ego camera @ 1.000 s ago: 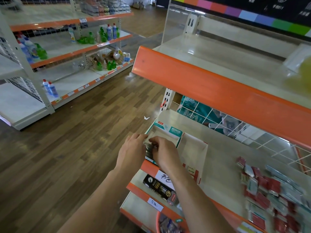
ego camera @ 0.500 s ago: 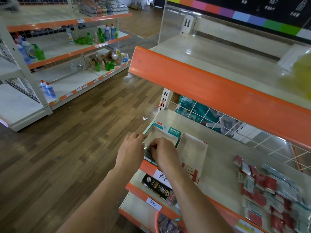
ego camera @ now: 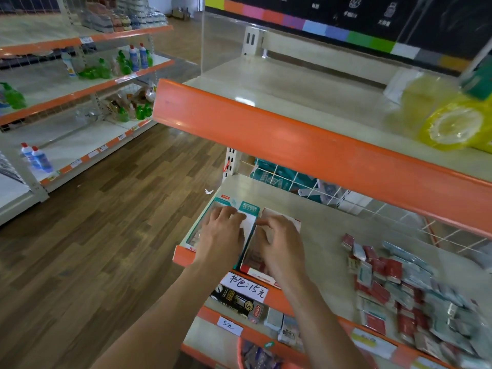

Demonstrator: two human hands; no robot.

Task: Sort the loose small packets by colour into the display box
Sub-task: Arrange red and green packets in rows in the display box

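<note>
Two open display boxes stand side by side at the left end of the middle shelf: a teal-edged box (ego camera: 249,207) and a red-edged box (ego camera: 292,222). My left hand (ego camera: 222,234) reaches into the teal box with fingers spread flat. My right hand (ego camera: 279,245) lies over the red box, fingers spread and slightly bent. What lies under either palm is hidden. A heap of loose red and pale teal-grey small packets (ego camera: 394,283) lies on the shelf to the right, apart from both hands.
An orange-fronted upper shelf (ego camera: 306,145) overhangs the boxes, with a yellow wrapped roll (ego camera: 450,123) on it. A lower shelf holds a black packet (ego camera: 237,302) behind handwritten price tags. Wood floor and shelving with bottles (ego camera: 37,158) lie to the left.
Both hands were pinched together over the teal box. Now they have parted: the left stays in the teal box, the right has moved over the red box, fingers spread.
</note>
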